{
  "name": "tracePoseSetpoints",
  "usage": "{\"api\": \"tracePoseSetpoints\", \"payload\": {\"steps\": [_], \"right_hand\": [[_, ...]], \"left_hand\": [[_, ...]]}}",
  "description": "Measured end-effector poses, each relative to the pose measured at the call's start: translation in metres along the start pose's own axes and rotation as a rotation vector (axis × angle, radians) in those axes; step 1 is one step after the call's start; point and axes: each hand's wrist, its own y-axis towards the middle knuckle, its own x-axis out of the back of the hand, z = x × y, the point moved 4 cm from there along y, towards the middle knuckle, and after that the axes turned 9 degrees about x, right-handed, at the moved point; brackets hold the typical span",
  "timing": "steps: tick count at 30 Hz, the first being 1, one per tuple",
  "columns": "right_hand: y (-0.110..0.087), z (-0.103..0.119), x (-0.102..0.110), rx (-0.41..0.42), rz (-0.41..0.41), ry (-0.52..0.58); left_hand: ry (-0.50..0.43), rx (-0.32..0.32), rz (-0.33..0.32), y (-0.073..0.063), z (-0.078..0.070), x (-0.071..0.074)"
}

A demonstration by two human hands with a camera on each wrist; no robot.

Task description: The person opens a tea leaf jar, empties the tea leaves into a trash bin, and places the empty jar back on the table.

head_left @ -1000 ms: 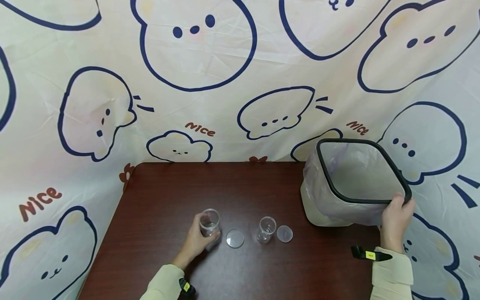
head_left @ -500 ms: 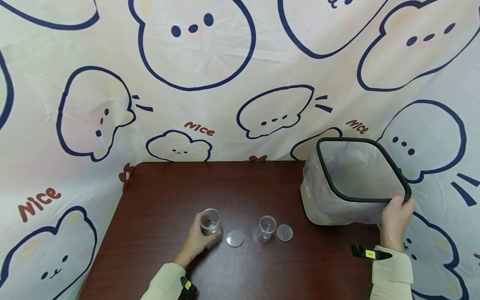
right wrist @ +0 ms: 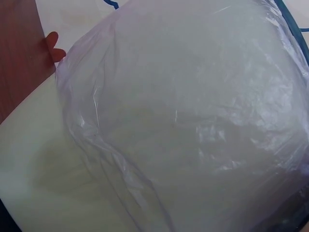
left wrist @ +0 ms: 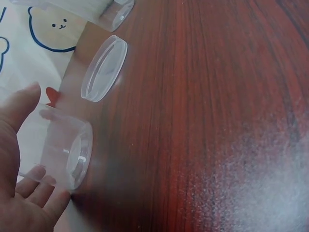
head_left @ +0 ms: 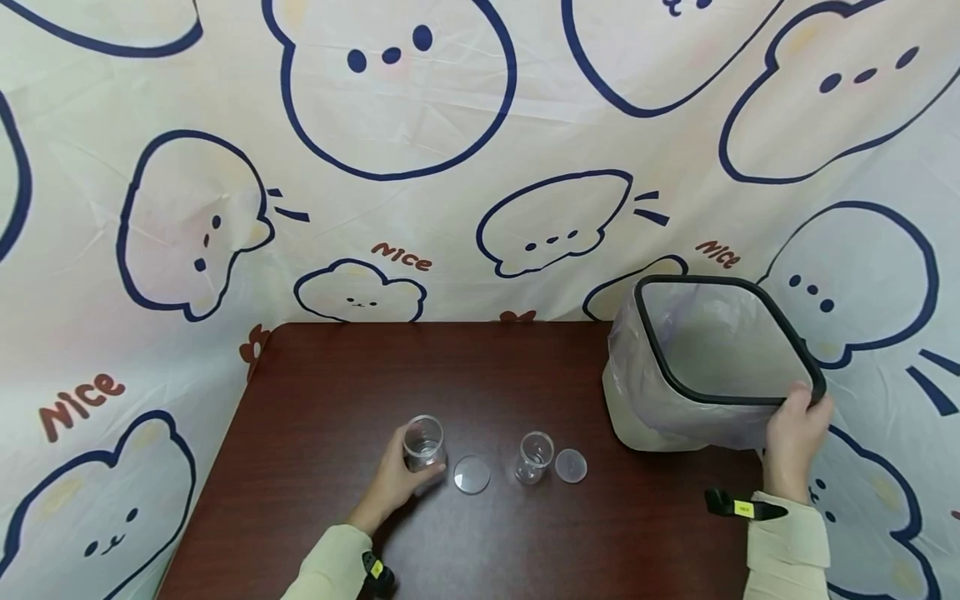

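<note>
My left hand [head_left: 392,483] is curled round a clear plastic jar [head_left: 424,437], thumb on the near side and fingers on the far side. In the left wrist view the jar [left wrist: 63,145] stands with its base at the table. Just right of it lies a flat round clear lid [head_left: 472,475], and past that a second, narrower clear jar [head_left: 533,458] with a smaller lid [head_left: 572,466] beside it. At the right, my right hand [head_left: 798,429] grips the near right corner of the dark rim of a pale trash bin [head_left: 626,412]. A thin translucent bag [right wrist: 183,125] lines the bin and hangs over its outside.
The dark brown wooden table [head_left: 420,367] carries all of these things. A cloth printed with cartoon bears [head_left: 390,108] hangs behind the table and along its sides. The bin stands at the table's back right corner.
</note>
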Motion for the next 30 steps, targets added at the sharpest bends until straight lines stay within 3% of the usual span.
{"api": "tracePoseSetpoints", "payload": {"steps": [6, 16, 20, 23, 27, 30], "right_hand": [[0.002, -0.002, 0.001, -0.033, 0.007, -0.031], [0.001, -0.001, 0.006, -0.015, 0.043, -0.023], [0.002, 0.0, 0.008, -0.021, 0.079, -0.017], [0.002, 0.0, 0.01, -0.027, 0.091, -0.029], [0.003, 0.002, 0.012, -0.009, 0.074, -0.068], [0.004, 0.005, 0.013, 0.026, 0.058, -0.086]], "left_hand": [[0.016, 0.014, 0.01, -0.002, 0.002, 0.003], [0.051, 0.005, 0.011, -0.006, 0.003, 0.015], [0.059, -0.016, 0.024, -0.004, -0.003, 0.024], [0.069, 0.003, 0.043, -0.001, -0.006, 0.033], [0.094, 0.041, 0.071, 0.003, -0.011, 0.045], [0.102, 0.027, 0.079, 0.008, -0.016, 0.057]]}}
